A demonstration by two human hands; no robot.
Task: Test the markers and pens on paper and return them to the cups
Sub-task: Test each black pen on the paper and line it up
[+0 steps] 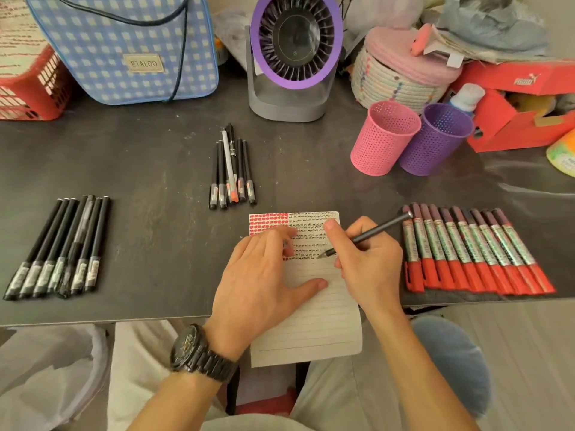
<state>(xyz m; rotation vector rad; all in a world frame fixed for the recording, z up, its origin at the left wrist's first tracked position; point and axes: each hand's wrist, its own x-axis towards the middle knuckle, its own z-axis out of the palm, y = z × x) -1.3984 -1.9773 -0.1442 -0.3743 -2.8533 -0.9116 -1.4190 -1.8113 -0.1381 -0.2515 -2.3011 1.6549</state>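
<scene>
At the counter's (149,250) near edge, the right hand (370,269) is grasping a pen (375,230), tip on the paper (314,325); the left hand's (264,275) released fingers (277,241) are pressing it.

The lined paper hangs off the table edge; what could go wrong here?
The white lined paper overhangs the edge of the dark table, held only by the flat left hand; lifting it could let the sheet slip. The right hand writing with the slim black pen sits close to the row of red-capped markers, so a nudge might roll them.
</scene>
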